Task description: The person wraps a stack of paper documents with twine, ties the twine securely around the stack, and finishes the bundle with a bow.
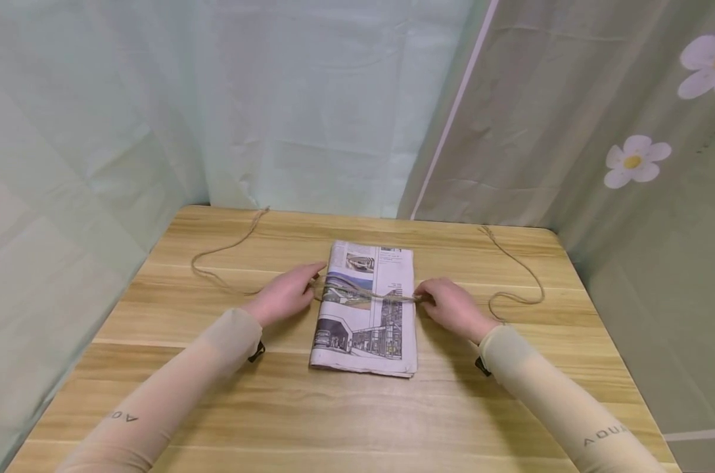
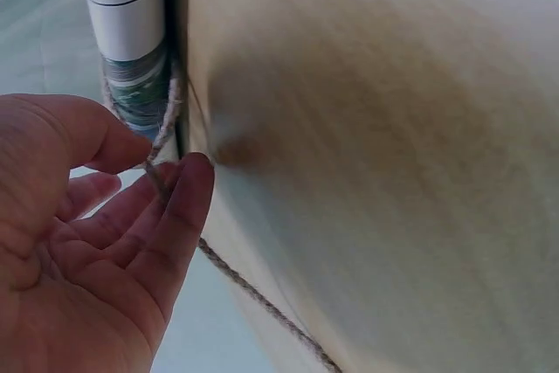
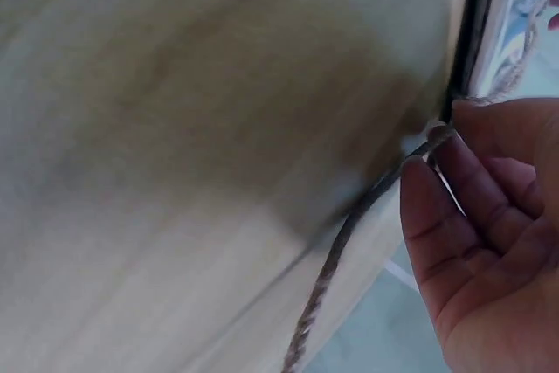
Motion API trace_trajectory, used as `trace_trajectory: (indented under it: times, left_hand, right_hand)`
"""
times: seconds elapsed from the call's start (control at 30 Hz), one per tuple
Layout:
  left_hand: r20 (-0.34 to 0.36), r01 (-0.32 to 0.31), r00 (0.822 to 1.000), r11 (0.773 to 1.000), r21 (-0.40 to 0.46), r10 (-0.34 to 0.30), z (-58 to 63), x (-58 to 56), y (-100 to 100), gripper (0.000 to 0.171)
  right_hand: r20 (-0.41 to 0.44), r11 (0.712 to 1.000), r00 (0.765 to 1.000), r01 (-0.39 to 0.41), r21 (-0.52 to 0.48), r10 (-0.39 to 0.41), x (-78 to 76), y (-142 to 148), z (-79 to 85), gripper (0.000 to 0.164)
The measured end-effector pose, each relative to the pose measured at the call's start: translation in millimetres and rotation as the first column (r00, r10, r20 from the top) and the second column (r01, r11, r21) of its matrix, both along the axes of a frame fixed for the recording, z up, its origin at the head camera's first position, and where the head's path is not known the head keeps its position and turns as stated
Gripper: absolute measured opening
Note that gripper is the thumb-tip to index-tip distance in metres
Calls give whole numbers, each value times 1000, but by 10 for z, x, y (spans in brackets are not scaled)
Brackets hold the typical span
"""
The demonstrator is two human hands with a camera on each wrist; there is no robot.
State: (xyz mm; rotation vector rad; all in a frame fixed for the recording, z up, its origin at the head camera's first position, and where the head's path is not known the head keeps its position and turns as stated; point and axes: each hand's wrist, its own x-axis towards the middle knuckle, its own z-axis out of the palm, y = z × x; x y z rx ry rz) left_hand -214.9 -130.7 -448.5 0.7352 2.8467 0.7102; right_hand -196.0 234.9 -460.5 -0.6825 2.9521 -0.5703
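A folded newspaper stack [image 1: 363, 338] lies on the wooden table, with brown twine [image 1: 395, 299] running across its middle in more than one strand. At the stack's left edge my left hand [image 1: 283, 294] pinches the twine between thumb and fingers. The left wrist view shows the twine [image 2: 262, 296] looping by the folded edge and trailing away below the fingertips. My right hand [image 1: 452, 307] pinches the twine at the right edge. In the right wrist view, a length of twine [image 3: 327, 272] hangs from those fingertips. The underside of the newspaper is hidden.
One loose twine end [image 1: 215, 251] curves across the table's back left, and another [image 1: 529, 276] snakes over the right side. The wooden tabletop [image 1: 357, 427] reaches back to a pale curtain [image 1: 328, 131]. A flower-printed curtain [image 1: 570, 118] hangs along the right.
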Motion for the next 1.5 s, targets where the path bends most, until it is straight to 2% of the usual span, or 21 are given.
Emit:
trace_trajectory:
  times: [0.23,0.4,0.5,0.63,0.77,0.83,1.03,1.5]
  left_hand:
    - [-6,-23,1000,1000,14,23,-35,8,-71,47]
    - [-2,-30,1000,999,31,31,-33,9,-131,25]
    - [5,-26,1000,999,34,26,-33,14,-168,18]
    - [1,-13,1000,999,37,13,-27,25,-217,19]
    - [-11,0,1000,1000,29,0,-10,38,-253,20]
    - [-10,4,1000,1000,24,-4,-4,41,-262,20]
    - [-8,-1,1000,1000,7,1,8,36,-279,18]
    - [16,-19,1000,1000,2,19,-5,35,-311,16]
  right_hand:
    - [-19,999,999,27,-18,-27,14,52,-21,12]
    - [-15,997,998,55,-53,-56,41,124,10,12]
    - [-18,995,998,65,-77,-67,51,190,20,12]
    - [-27,993,996,81,-85,-83,60,292,12,12]
    - [-18,994,996,87,-68,-88,63,381,-16,4]
    - [-23,996,997,73,-54,-74,60,407,-32,7]
    - [-60,998,997,56,-18,-57,50,415,-39,10]
    - [-57,998,997,61,11,-60,46,419,-34,11]
